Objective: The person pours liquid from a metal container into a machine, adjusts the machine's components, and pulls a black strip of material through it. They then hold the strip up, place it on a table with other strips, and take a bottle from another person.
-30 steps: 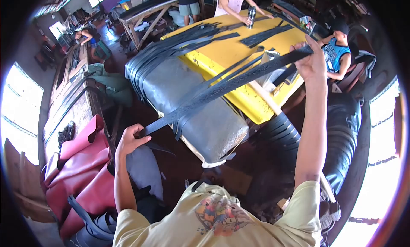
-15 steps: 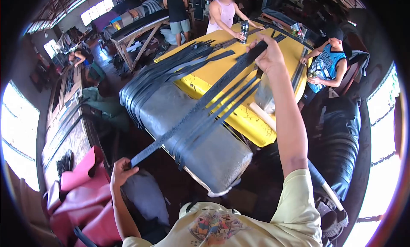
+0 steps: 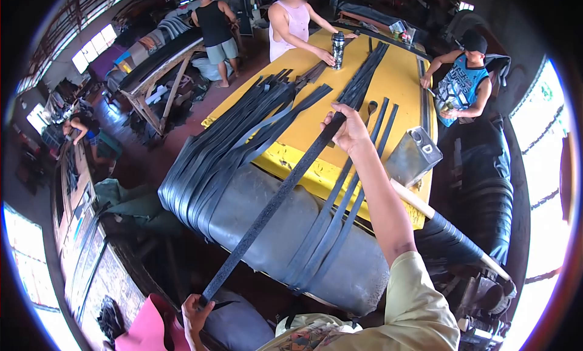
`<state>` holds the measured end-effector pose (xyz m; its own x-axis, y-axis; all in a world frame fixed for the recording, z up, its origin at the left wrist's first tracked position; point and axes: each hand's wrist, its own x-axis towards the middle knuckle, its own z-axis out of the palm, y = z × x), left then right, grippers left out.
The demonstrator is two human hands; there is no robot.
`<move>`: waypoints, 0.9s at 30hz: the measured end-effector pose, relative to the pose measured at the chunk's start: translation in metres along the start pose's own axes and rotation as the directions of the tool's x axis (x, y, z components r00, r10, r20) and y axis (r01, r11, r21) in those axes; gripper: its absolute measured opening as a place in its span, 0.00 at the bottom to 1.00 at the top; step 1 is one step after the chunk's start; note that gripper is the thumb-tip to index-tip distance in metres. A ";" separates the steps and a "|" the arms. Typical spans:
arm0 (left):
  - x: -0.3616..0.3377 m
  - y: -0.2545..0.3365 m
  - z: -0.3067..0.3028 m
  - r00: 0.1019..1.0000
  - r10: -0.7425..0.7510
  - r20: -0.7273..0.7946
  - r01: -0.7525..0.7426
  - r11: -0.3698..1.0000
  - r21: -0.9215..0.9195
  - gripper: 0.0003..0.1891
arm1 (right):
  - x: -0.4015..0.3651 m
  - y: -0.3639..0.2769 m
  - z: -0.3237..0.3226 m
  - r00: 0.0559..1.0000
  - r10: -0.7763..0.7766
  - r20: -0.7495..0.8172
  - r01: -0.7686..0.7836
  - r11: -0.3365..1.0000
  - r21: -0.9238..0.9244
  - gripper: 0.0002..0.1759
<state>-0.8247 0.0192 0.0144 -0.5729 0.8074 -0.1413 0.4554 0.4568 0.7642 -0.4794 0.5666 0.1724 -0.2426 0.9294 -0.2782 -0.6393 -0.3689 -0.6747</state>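
Observation:
A long dark strip (image 3: pixel 266 212) with a rough, speckled surface runs straight between my two hands. My left hand (image 3: pixel 195 314) is closed around its near end, low in the view. Farther forward, my right hand (image 3: pixel 348 132) grips the strip above the yellow tabletop (image 3: pixel 364 187). Beneath it lies a grey padded block (image 3: pixel 267 196) at the table's near edge. Several smooth black strips (image 3: pixel 200 175) drape over the block's left part, and a few more strips (image 3: pixel 331 229) cross its right part. A bundle of dark strips (image 3: pixel 362 78) lies just beyond my right hand.
A metal can (image 3: pixel 415 156) and a spoon (image 3: pixel 371 107) rest on the table. One person touches a flask (image 3: pixel 337 50) at the far side; another stands at the right. A pole (image 3: pixel 452 229) juts out at the right. Pink sheet material (image 3: pixel 152 327) lies lower left.
My right hand has come down and left with the strip, and my left hand is lower and slightly right. The view has shifted, showing the metal can more clearly.

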 end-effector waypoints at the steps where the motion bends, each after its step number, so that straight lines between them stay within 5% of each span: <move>1: 0.008 -0.009 0.000 1.000 0.015 0.006 -0.015 1.000 -0.018 0.17 | 0.009 0.002 0.004 1.000 -0.005 -0.006 0.005 1.000 -0.003 0.12; 10: 0.107 0.029 0.047 0.999 0.033 0.043 -0.025 0.984 -0.175 0.19 | 0.162 -0.024 0.015 0.995 -0.087 -0.041 0.080 0.988 -0.134 0.11; 15: 0.162 0.057 0.094 0.972 0.236 0.013 -0.233 0.965 -0.119 0.15 | 0.234 -0.079 0.043 0.963 -0.269 -0.032 0.252 0.933 -0.258 0.10; 17: 0.171 0.081 0.100 0.980 0.199 -0.025 -0.200 0.972 -0.124 0.14 | 0.254 -0.080 0.048 0.946 -0.323 0.036 0.320 0.906 -0.279 0.10; 18: 0.174 0.072 0.097 0.994 0.046 0.100 -0.037 0.995 -0.095 0.17 | 0.275 -0.076 0.041 0.953 -0.299 0.051 0.301 0.915 -0.267 0.10; 23: 0.190 0.075 0.104 0.983 0.182 -0.037 -0.184 0.981 -0.058 0.18 | 0.355 0.014 -0.036 0.983 -0.138 -0.118 0.110 0.969 -0.219 0.06; 27: 0.192 0.053 0.106 1.000 0.002 -0.017 -0.003 0.998 -0.055 0.20 | 0.394 0.131 -0.126 0.970 -0.006 -0.245 -0.062 0.962 -0.266 0.03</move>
<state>-0.8383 0.2378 -0.0385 -0.5830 0.8022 -0.1291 0.4188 0.4328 0.7983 -0.5667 0.8826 -0.1124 -0.0529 0.8997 -0.4334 -0.4063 -0.4158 -0.8136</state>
